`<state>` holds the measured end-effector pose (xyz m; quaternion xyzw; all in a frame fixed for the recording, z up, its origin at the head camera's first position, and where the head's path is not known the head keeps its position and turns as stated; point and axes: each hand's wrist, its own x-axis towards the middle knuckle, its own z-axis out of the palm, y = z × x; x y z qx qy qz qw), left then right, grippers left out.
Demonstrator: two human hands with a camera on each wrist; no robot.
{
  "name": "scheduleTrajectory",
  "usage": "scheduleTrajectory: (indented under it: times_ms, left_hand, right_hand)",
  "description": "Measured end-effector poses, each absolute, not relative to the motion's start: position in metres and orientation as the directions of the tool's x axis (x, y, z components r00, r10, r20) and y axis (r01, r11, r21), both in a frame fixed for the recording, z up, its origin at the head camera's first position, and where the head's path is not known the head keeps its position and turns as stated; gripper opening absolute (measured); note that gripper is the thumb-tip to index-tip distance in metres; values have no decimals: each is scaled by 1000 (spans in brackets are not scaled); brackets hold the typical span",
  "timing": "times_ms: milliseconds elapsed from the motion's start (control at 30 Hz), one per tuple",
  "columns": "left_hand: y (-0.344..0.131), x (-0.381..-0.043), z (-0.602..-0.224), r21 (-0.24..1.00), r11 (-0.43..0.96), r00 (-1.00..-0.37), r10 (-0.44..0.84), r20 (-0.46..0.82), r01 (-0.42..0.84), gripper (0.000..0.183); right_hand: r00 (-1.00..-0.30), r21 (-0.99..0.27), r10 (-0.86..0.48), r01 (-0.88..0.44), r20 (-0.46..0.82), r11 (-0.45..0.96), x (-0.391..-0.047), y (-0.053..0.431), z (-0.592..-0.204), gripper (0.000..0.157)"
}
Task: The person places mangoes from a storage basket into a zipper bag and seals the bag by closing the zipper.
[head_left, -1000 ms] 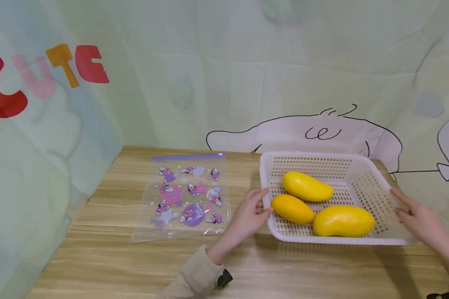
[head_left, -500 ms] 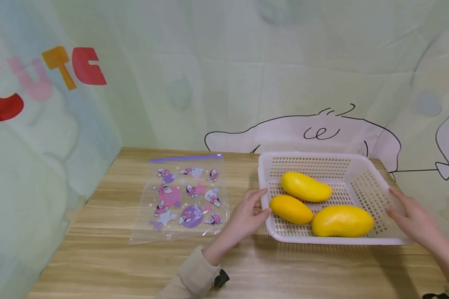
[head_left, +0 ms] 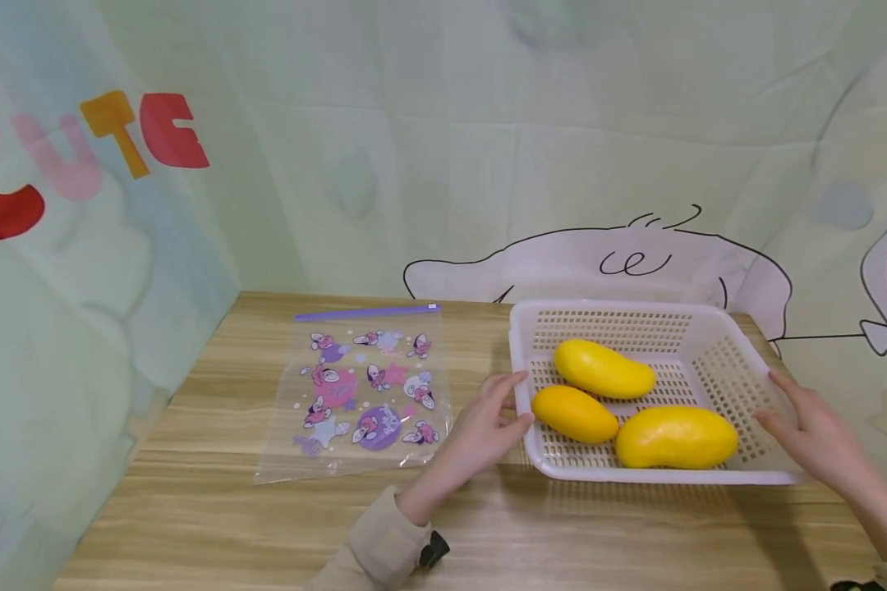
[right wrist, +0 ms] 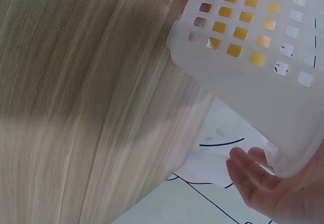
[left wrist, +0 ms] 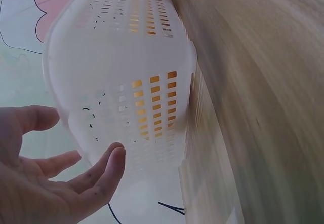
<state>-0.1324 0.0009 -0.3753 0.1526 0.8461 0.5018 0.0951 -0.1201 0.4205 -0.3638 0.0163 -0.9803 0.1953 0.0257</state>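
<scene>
A white plastic basket point(head_left: 591, 474) with slotted walls stands on the table at right in the head view. Three mangoes lie inside: one at the back point(head_left: 604, 369), a smaller one at left point(head_left: 575, 414) and a large one in front point(head_left: 677, 437). My left hand point(head_left: 485, 423) loosely holds the basket's left rim, its thumb at the rim and fingers beside the outer wall in the left wrist view. At the right rim my right hand point(head_left: 820, 431) grips with the thumb inside and fingers outside; the right wrist view hides the thumb.
A clear zip bag point(head_left: 362, 390) with cartoon prints and a purple slider strip lies flat on the wooden table point(head_left: 214, 427), left of the basket. Behind the table hangs a printed cloth backdrop point(head_left: 443, 189).
My right thumb has shifted slightly inward over the basket. The left hand stays at the left rim. Basket, mangoes and bag keep their places; the head view has moved a little.
</scene>
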Motion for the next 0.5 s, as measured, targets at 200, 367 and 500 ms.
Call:
scheduleTrajectory:
  times_ms: [200,367,500]
  left_hand:
    - [-3,-131,-375,876,451,-935,354,-1,170,61]
    - [-8,-130,-377,881,444,-937,350,0,166,62]
    - [-13,-129,-377,872,457,-939,344,6,174,61]
  right_hand:
    - [-997,-395,-35,-61,74,916,-119,421,-365,57]
    - [-994,-395,-48,-85,101,915,-118,422,-366,57]
    - [-994,-383,-41,-75,97,921,-118,421,-365,56]
